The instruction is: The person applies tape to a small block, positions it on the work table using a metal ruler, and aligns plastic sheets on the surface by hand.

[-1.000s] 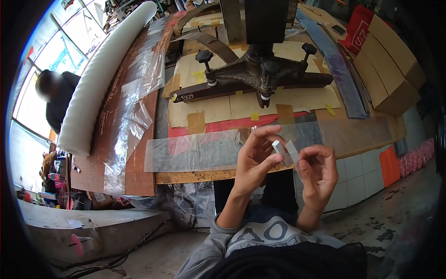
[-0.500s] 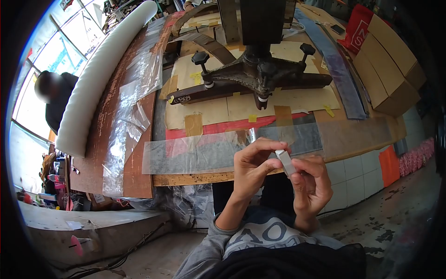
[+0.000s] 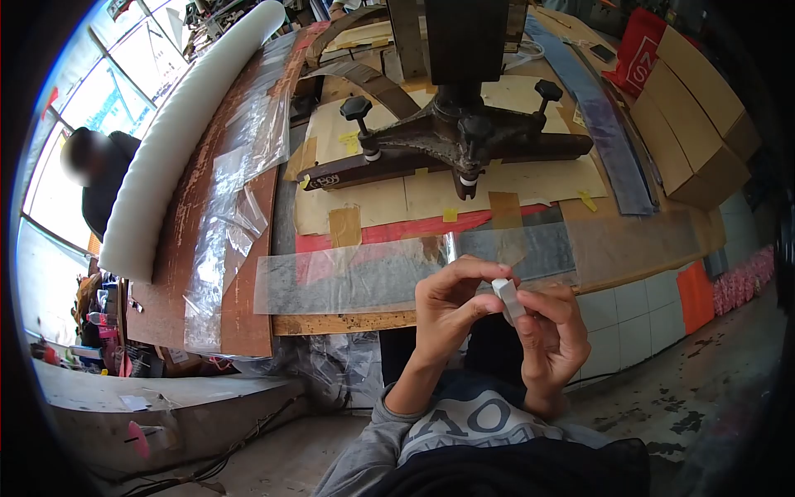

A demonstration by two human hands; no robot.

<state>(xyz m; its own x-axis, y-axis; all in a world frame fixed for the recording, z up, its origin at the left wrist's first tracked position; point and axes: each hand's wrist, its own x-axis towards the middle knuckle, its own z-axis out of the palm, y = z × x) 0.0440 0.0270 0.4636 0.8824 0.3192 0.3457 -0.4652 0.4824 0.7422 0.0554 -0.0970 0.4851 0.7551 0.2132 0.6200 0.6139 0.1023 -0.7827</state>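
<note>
A small white rectangular block (image 3: 506, 296) is held up in front of my chest, just past the table's near edge; its exact kind cannot be made out. My left hand (image 3: 451, 311) pinches it from the left, thumb and forefinger at its upper end. From the right, my right hand (image 3: 553, 331) grips its lower end between thumb and fingers. Behind the hands, a clear plastic strip (image 3: 356, 277) lies along the front of the wooden table (image 3: 348, 324).
A heavy metal press with a spider-shaped foot (image 3: 464, 132) stands over taped tan sheets (image 3: 373, 207). A white foam roll (image 3: 186, 141) lies at left, near a person in dark clothing (image 3: 112, 174). Cardboard boxes (image 3: 687, 124) and a red bag (image 3: 642, 50) sit at right.
The block has tipped slightly in my fingers, showing more of its end face. Both hands stay in nearly the same place, still on the block.
</note>
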